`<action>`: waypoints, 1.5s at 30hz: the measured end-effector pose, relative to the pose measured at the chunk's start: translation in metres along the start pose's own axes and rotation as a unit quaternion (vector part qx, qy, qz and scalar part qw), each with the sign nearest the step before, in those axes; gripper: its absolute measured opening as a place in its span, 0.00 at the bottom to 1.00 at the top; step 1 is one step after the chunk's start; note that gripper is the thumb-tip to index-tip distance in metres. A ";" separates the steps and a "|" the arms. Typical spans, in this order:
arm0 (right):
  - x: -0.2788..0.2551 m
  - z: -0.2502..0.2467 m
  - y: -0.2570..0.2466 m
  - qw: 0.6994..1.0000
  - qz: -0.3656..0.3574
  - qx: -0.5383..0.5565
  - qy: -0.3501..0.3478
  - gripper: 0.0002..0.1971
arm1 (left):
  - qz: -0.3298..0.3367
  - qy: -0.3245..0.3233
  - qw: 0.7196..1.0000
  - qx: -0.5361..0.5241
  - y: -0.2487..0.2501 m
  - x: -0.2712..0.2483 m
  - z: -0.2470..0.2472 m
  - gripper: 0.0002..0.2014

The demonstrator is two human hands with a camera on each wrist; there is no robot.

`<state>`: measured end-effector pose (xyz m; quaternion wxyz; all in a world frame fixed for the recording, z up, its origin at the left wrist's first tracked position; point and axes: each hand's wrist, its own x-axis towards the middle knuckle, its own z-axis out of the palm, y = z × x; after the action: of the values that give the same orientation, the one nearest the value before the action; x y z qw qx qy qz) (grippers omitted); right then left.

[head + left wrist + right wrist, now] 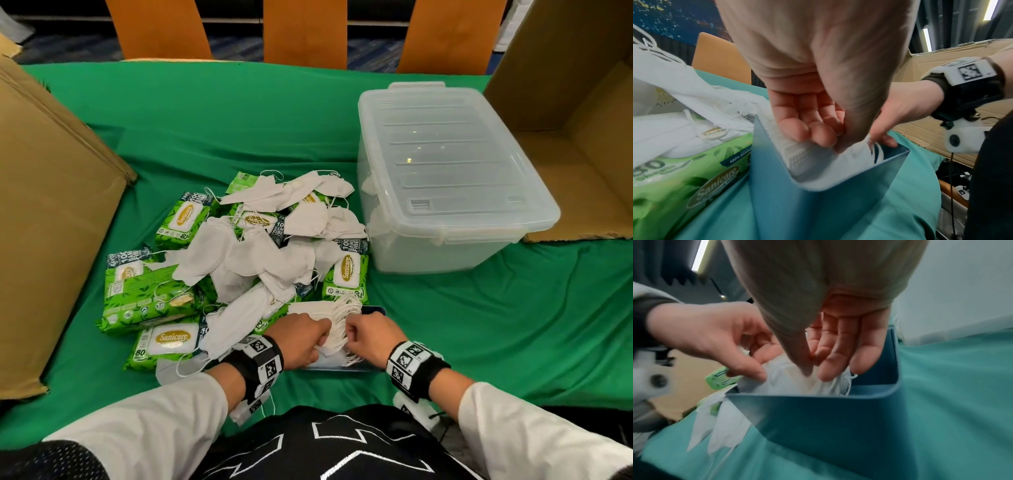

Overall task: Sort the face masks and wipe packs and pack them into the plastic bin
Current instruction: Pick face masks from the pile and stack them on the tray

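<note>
A stack of white face masks (329, 311) lies in a small blue tray (376, 311) at the table's near edge. My left hand (308, 339) pinches the stack's near left end; thumb and curled fingers close on the masks (807, 155) inside the tray (818, 203). My right hand (359, 334) pinches the masks (787, 382) and their ear loops at the right end, over the tray (828, 418). Behind lies a heap of loose masks (246, 260) mixed with green wipe packs (150, 294). The clear plastic bin (428, 253) stands at the right, its lid (445, 154) on.
Open cardboard boxes flank the green-clothed table, one at the left (51, 222) and one at the right (582, 154) behind the bin. Orange chair backs (305, 31) line the far edge. A wipe pack (684, 186) lies just left of the tray.
</note>
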<state>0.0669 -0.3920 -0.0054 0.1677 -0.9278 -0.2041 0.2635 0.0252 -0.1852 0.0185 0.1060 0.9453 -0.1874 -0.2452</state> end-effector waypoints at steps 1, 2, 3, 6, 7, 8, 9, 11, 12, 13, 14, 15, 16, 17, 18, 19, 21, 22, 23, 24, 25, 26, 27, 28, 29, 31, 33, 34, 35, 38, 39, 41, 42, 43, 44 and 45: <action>0.004 -0.002 -0.001 0.999 0.025 0.039 0.006 0.05 | 0.000 0.000 1.000 0.003 0.001 -0.001 0.000 0.12; 0.008 -0.005 -0.002 0.994 0.049 0.097 0.004 0.04 | 0.000 0.002 1.000 0.007 0.001 -0.002 0.000 0.13; 0.010 -0.009 -0.004 0.986 0.068 0.149 -0.009 0.04 | -0.002 0.003 1.000 0.005 0.001 -0.003 0.000 0.15; 0.012 -0.020 -0.007 0.969 0.087 0.224 -0.053 0.06 | -0.014 0.002 0.999 -0.037 -0.007 -0.008 0.001 0.18; 0.013 -0.025 -0.006 0.967 0.086 0.236 -0.049 0.06 | -0.020 -0.005 0.998 -0.057 -0.012 -0.009 0.001 0.19; 0.015 -0.030 -0.006 0.963 0.084 0.253 -0.037 0.05 | -0.025 -0.014 0.996 -0.078 -0.016 -0.010 0.001 0.19; 0.018 -0.036 -0.006 0.958 0.082 0.272 -0.025 0.05 | -0.032 -0.024 0.994 -0.103 -0.020 -0.011 0.001 0.18; 0.024 -0.050 -0.007 0.945 0.074 0.319 -0.010 0.05 | -0.038 -0.023 0.983 -0.181 -0.028 -0.013 -0.004 0.13; 0.028 -0.058 -0.010 0.936 0.070 0.344 -0.005 0.04 | -0.040 -0.011 0.974 -0.223 -0.032 -0.013 -0.008 0.11; 0.031 -0.065 -0.012 0.927 0.067 0.370 -0.001 0.04 | -0.046 0.003 0.965 -0.259 -0.036 -0.013 -0.013 0.10; 0.035 -0.073 -0.015 0.916 0.064 0.397 0.001 0.04 | -0.055 0.020 0.956 -0.289 -0.041 -0.013 -0.018 0.09; 0.039 -0.081 -0.017 0.905 0.063 0.421 0.003 0.03 | -0.066 0.040 0.946 -0.316 -0.046 -0.011 -0.024 0.09; 0.045 -0.088 -0.019 0.895 0.064 0.442 0.006 0.02 | -0.077 0.060 0.934 -0.343 -0.051 -0.010 -0.029 0.08; 0.052 -0.095 -0.020 0.886 0.068 0.459 0.010 0.02 | -0.089 0.078 0.922 -0.368 -0.057 -0.008 -0.036 0.07; 0.059 -0.102 -0.021 0.876 0.073 0.476 0.015 0.02 | -0.099 0.095 0.913 -0.384 -0.062 -0.006 -0.043 0.07; 0.068 -0.108 -0.021 0.868 0.079 0.489 0.022 0.03 | -0.109 0.113 0.908 -0.387 -0.067 -0.003 -0.050 0.06; 0.086 -0.122 -0.022 0.859 0.092 0.503 0.035 0.03 | -0.125 0.146 0.905 -0.380 -0.078 0.004 -0.066 0.05; 0.096 -0.127 -0.023 0.857 0.097 0.505 0.038 0.02 | -0.131 0.159 0.903 -0.377 -0.085 0.009 -0.073 0.05; 0.105 -0.131 -0.025 0.855 0.104 0.507 0.038 0.02 | -0.136 0.169 0.902 -0.372 -0.091 0.015 -0.080 0.06; 0.116 -0.133 -0.027 0.853 0.111 0.509 0.041 0.02 | -0.139 0.179 0.903 -0.364 -0.098 0.021 -0.086 0.06; 0.126 -0.134 -0.031 0.850 0.120 0.510 0.049 0.03 | -0.139 0.187 0.906 -0.355 -0.105 0.028 -0.093 0.07; 0.137 -0.133 -0.034 0.849 0.130 0.509 0.064 0.05 | -0.137 0.193 0.909 -0.343 -0.111 0.035 -0.099 0.09; 0.148 -0.132 -0.038 0.850 0.137 0.502 0.082 0.07 | -0.135 0.197 0.913 -0.331 -0.117 0.044 -0.105 0.10; 0.158 -0.130 -0.041 0.852 0.142 0.495 0.096 0.09 | -0.136 0.198 0.918 -0.315 -0.122 0.051 -0.111 0.13; 0.169 -0.128 -0.044 0.852 0.146 0.492 0.102 0.10 | -0.141 0.197 0.924 -0.295 -0.126 0.059 -0.116 0.16; 0.188 -0.127 -0.050 0.850 0.162 0.489 0.110 0.12 | -0.150 0.187 0.939 -0.246 -0.135 0.075 -0.125 0.23; 0.210 -0.129 -0.051 0.859 0.176 0.467 0.111 0.12 | -0.154 0.169 0.955 -0.189 -0.146 0.091 -0.129 0.29; 0.220 -0.130 -0.051 0.862 0.179 0.461 0.111 0.12 | -0.160 0.158 0.960 -0.169 -0.151 0.099 -0.129 0.31; 0.231 -0.133 -0.051 0.863 0.185 0.456 0.114 0.11 | -0.166 0.147 0.962 -0.157 -0.157 0.107 -0.129 0.32; 0.264 -0.138 -0.048 0.859 0.207 0.448 0.136 0.12 | -0.174 0.120 0.966 -0.151 -0.168 0.127 -0.121 0.36; 0.272 -0.139 -0.048 0.860 0.213 0.443 0.140 0.13 | -0.166 0.113 0.969 -0.147 -0.171 0.134 -0.117 0.37; 0.294 -0.139 -0.045 0.868 0.222 0.419 0.149 0.16 | -0.140 0.099 0.976 -0.132 -0.178 0.150 -0.107 0.40; 0.306 -0.138 -0.044 0.872 0.224 0.407 0.157 0.18 | -0.131 0.092 0.980 -0.120 -0.182 0.158 -0.102 0.41; 0.312 -0.138 -0.043 0.876 0.228 0.395 0.159 0.20 | -0.128 0.085 0.983 -0.102 -0.184 0.164 -0.098 0.42; 0.322 -0.136 -0.041 0.879 0.228 0.386 0.161 0.21 | -0.129 0.081 0.985 -0.082 -0.187 0.169 -0.094 0.42; 0.331 -0.136 -0.040 0.884 0.231 0.375 0.158 0.22 | -0.132 0.081 0.986 -0.062 -0.192 0.174 -0.091 0.42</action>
<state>0.3883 -0.2307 -0.0179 0.4672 -0.8459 0.1591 0.2019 0.2698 -0.0716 -0.0338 0.1462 0.9700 -0.0358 -0.1909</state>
